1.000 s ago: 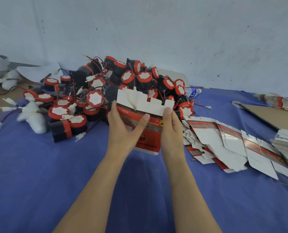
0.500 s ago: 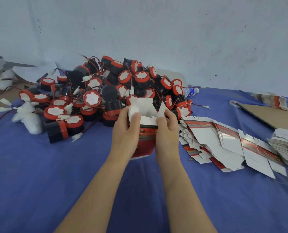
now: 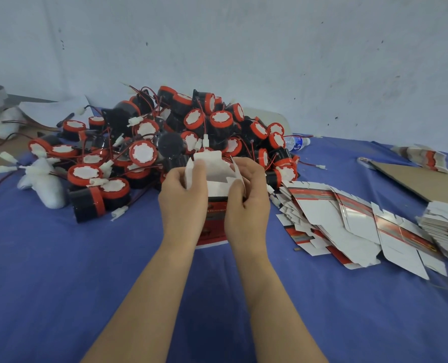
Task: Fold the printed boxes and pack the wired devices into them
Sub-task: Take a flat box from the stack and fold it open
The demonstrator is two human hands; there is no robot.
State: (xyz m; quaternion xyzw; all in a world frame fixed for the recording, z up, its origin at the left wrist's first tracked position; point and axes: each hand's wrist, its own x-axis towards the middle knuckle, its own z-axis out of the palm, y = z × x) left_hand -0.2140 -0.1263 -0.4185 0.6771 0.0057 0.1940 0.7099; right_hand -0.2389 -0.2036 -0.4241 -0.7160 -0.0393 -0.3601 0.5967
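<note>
A red and white printed box stands opened into a tube between my hands, its white top flaps spread upward. My left hand grips its left side, fingers curled over a side flap. My right hand grips the right side, thumb pressing a flap inward. Behind the box lies a big heap of black wired devices with red rims and white faces. To the right, flat unfolded boxes lie fanned out on the blue cloth.
A thicker stack of flat boxes sits at the right edge, with a brown cardboard sheet behind it. A plastic bottle lies near the wall. White foam pieces and loose connectors are at the left. Blue cloth covers the table.
The box went from a flat sheet held wide to an opened tube. My hands moved closer together and now work on the top flaps.
</note>
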